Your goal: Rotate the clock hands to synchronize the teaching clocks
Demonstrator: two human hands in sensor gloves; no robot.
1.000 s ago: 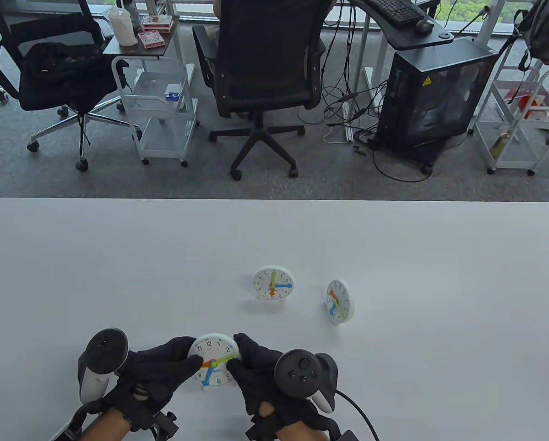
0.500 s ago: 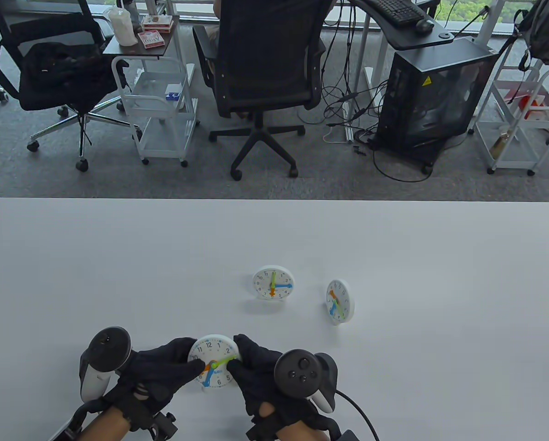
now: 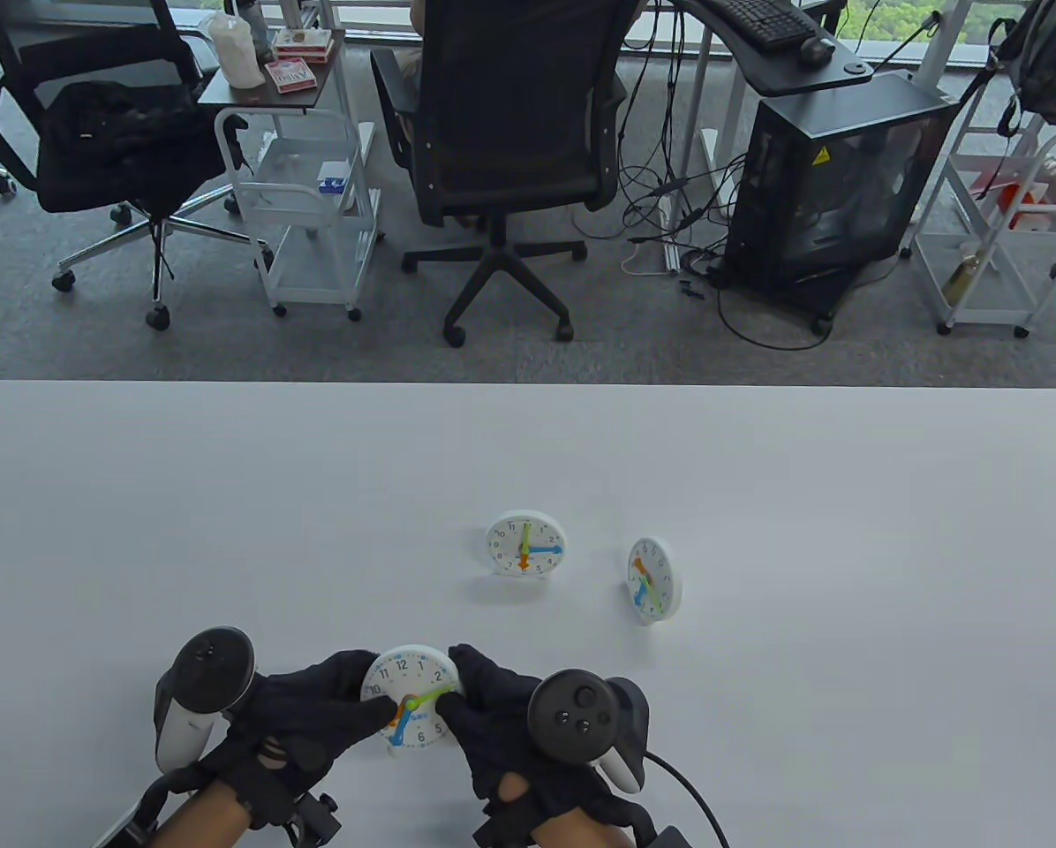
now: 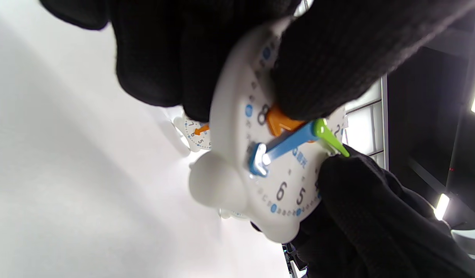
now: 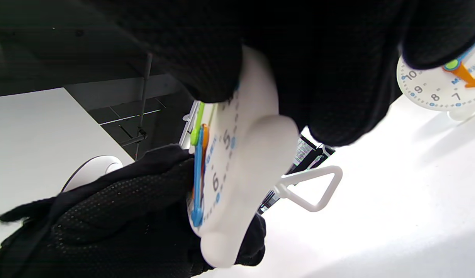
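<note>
A white teaching clock with orange, blue and green hands is held between both gloved hands near the table's front edge. My left hand holds its left rim and a fingertip presses on the orange hand. My right hand grips its right rim by the green hand's tip. The blue hand points near 7. The clock also shows in the right wrist view. Two more clocks stand on the table, one in the middle and one to its right.
The white table stretches wide around the clocks. A white wire stand sticks out behind the held clock. Office chairs, carts and a computer case stand on the floor beyond the far edge.
The held clock has shifted slightly toward me. The left fingertip has pushed the orange hand in toward the centre, so less of it shows. The two other clocks have not moved.
</note>
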